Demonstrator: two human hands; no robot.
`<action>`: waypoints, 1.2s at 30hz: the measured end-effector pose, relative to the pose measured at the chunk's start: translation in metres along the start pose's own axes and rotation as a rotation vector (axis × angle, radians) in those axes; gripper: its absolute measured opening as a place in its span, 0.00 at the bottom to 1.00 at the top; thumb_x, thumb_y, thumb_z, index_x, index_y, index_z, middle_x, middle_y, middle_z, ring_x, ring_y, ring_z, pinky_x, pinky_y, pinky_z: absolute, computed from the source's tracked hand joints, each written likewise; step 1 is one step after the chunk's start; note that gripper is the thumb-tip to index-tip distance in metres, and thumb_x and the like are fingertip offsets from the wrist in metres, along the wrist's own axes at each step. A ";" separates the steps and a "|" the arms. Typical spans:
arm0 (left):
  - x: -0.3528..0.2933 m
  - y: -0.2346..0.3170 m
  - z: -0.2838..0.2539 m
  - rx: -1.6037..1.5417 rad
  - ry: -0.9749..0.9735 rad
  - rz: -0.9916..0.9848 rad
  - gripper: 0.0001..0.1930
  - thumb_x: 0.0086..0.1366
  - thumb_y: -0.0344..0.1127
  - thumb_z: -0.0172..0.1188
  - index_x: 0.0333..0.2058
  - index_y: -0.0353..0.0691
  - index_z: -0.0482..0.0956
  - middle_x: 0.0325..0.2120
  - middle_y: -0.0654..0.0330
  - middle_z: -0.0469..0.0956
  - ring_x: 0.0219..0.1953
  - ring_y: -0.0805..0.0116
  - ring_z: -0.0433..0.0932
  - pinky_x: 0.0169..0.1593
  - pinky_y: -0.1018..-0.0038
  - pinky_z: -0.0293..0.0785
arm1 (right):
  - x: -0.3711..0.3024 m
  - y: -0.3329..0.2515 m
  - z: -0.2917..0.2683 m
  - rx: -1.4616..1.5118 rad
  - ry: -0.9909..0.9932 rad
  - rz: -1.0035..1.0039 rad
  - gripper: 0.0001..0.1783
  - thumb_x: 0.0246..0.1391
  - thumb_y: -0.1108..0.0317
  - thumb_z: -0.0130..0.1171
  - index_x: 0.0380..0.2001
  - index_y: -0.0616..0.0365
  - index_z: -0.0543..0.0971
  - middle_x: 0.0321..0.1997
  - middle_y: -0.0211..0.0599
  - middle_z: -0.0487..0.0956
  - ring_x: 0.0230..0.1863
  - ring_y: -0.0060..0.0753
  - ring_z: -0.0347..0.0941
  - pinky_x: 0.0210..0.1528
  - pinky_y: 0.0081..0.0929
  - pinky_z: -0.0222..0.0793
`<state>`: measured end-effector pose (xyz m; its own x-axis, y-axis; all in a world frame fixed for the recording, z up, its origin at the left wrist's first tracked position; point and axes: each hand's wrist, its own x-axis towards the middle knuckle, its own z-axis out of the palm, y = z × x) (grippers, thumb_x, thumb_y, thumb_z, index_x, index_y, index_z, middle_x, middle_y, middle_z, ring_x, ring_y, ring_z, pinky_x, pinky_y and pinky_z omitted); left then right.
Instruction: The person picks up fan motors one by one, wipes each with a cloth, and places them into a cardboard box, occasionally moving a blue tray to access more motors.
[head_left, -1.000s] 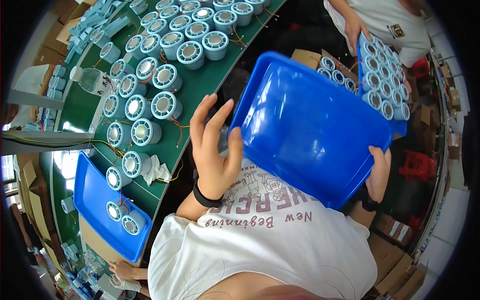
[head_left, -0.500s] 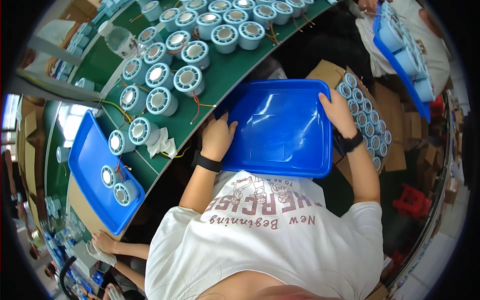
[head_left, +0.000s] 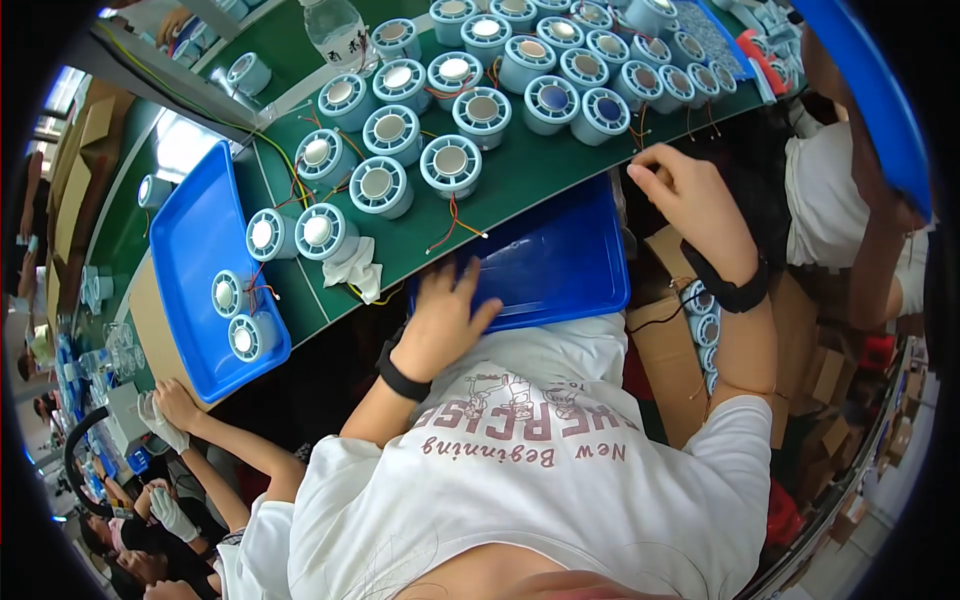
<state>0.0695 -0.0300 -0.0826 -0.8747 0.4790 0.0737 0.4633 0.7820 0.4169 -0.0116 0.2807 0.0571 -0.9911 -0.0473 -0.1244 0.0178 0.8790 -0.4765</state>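
My left hand (head_left: 445, 320) lies flat on the tray (head_left: 560, 265), which sits in my lap, its far edge tucked under the near edge of the table (head_left: 560, 165). My right hand (head_left: 695, 205) rests at the tray's far right corner, against the table edge. Beyond both hands the round fan units (head_left: 450, 165) stand in rows on the table. Just left of my left hand a crumpled cloth (head_left: 355, 268) lies by the table edge, and further left a second tray (head_left: 200, 250) holds three units. Below my right wrist, cardboard boxes (head_left: 675, 350) sit beside me with more units (head_left: 705, 325) in them.
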 end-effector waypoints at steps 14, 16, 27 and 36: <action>0.025 0.031 -0.116 -0.718 -0.110 0.190 0.24 0.63 0.31 0.65 0.58 0.35 0.74 0.49 0.49 0.78 0.49 0.53 0.78 0.52 0.66 0.76 | 0.093 -0.022 0.037 -0.361 0.206 -0.669 0.32 0.46 0.61 0.72 0.55 0.51 0.73 0.44 0.34 0.74 0.51 0.40 0.70 0.51 0.35 0.63; 0.027 0.027 -0.113 -0.734 -0.105 0.157 0.23 0.63 0.31 0.65 0.57 0.35 0.75 0.46 0.50 0.79 0.47 0.54 0.79 0.50 0.66 0.76 | 0.095 -0.023 0.031 -0.291 0.057 -0.651 0.31 0.48 0.58 0.70 0.55 0.50 0.73 0.44 0.33 0.74 0.51 0.39 0.69 0.52 0.34 0.61; 0.062 0.033 -0.093 -0.752 -0.020 0.297 0.21 0.63 0.31 0.64 0.55 0.38 0.77 0.41 0.52 0.79 0.41 0.55 0.79 0.45 0.67 0.77 | 0.177 -0.046 0.019 -0.646 0.060 -0.517 0.34 0.50 0.47 0.67 0.57 0.51 0.72 0.46 0.32 0.78 0.54 0.40 0.70 0.56 0.46 0.54; 0.071 0.026 -0.091 -0.794 -0.010 0.248 0.20 0.64 0.32 0.64 0.55 0.38 0.77 0.40 0.52 0.80 0.40 0.55 0.79 0.44 0.67 0.77 | 0.216 -0.064 0.003 -0.351 0.021 -0.682 0.31 0.56 0.54 0.64 0.60 0.56 0.71 0.48 0.45 0.79 0.53 0.46 0.74 0.55 0.42 0.66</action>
<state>0.0062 -0.0116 0.0165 -0.7572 0.6072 0.2408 0.4012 0.1414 0.9050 -0.2262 0.2123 0.0580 -0.7702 -0.6272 0.1161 -0.6378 0.7579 -0.1368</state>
